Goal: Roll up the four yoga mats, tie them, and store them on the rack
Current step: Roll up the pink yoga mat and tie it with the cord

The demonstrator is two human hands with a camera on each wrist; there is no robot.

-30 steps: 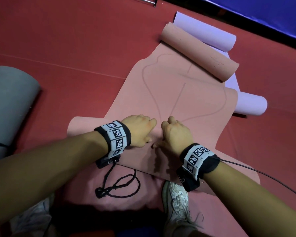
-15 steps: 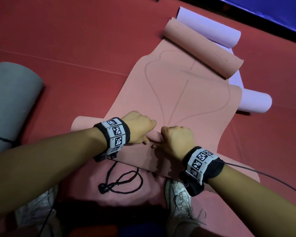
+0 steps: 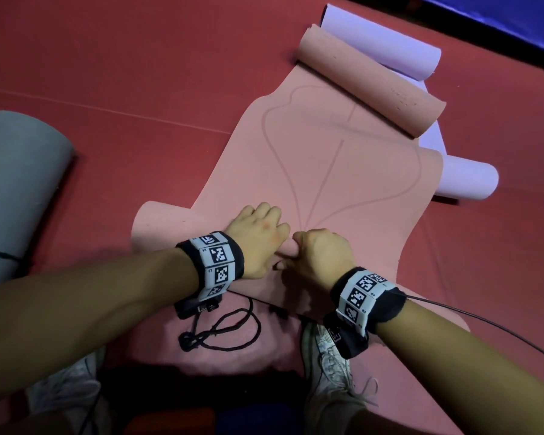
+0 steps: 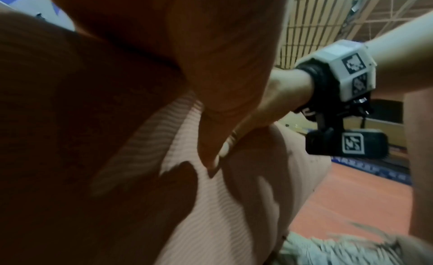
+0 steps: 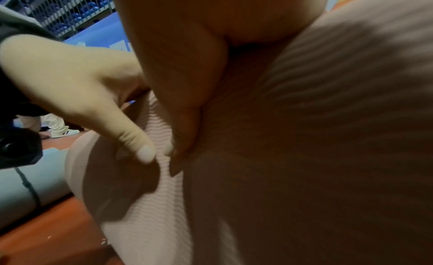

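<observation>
1. On the red floor (image 3: 139, 73), centre of the head view: a pink yoga mat (image 3: 343, 171), near end being rolled, far end curled into a loose roll at 1 o'clock.
2. At 6 o'clock on that mat: left hand (image 3: 258, 240) and right hand (image 3: 322, 254) side by side, knuckles up, nearly touching.
3. Left hand curled over the near roll of the pink yoga mat, fingers tucked forward, thumb pressed on the ribbed underside in the right wrist view (image 5: 131, 139).
4. Right hand likewise curled round the same roll, thumb down against the ribbed surface in the left wrist view (image 4: 269, 109).
5. Beyond the pink mat's far roll, at 1 to 2 o'clock: a lilac yoga mat (image 3: 465, 180), partly under the pink one, both ends curled.
6. At 9 o'clock, well apart from the hands: a grey rolled mat (image 3: 16, 183) with a dark tie round it.
7. At 6 o'clock, just below the left wrist: a black cord (image 3: 226, 334) lying looped on the floor.
8. Near the bottom edge: a pale shoe (image 3: 330, 372) beside the right forearm.
</observation>
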